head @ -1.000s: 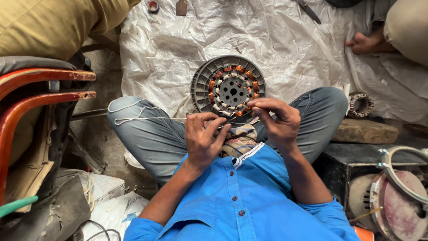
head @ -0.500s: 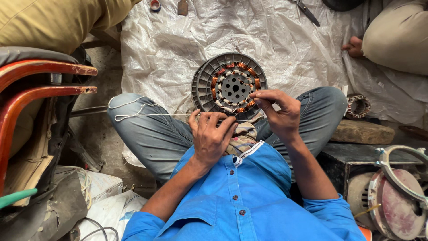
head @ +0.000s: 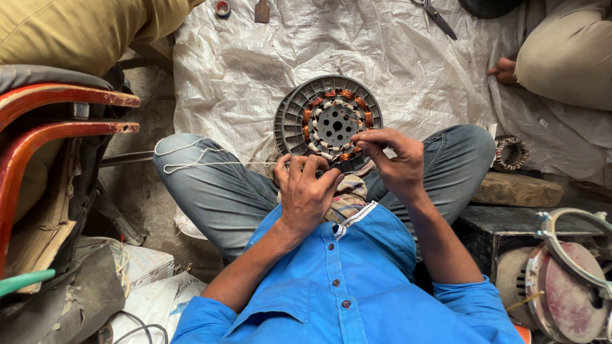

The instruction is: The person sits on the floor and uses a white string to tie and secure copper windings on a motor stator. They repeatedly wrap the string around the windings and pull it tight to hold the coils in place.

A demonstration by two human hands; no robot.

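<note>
I sit cross-legged in jeans and a blue shirt. A round grey fan stator (head: 329,120) with a ring of copper coils rests against my legs on a white plastic sheet (head: 255,70). My left hand (head: 306,194) pinches a white cord (head: 191,164) that runs left across my knee in a loop. My right hand (head: 392,159) is closed at the stator's lower right rim, fingertips on the coils, holding the cord's other end or a fine wire there; which one is unclear.
A red metal chair frame (head: 57,121) stands at left. Another person's knee (head: 567,54) and foot are at the upper right. A small coil ring (head: 511,153) lies by my right knee. A motor housing (head: 561,286) sits lower right. Tools lie along the sheet's top edge.
My right hand has risen from beside the left hand onto the stator's rim. The left hand stays on the cord. The other person's leg has come further into view.
</note>
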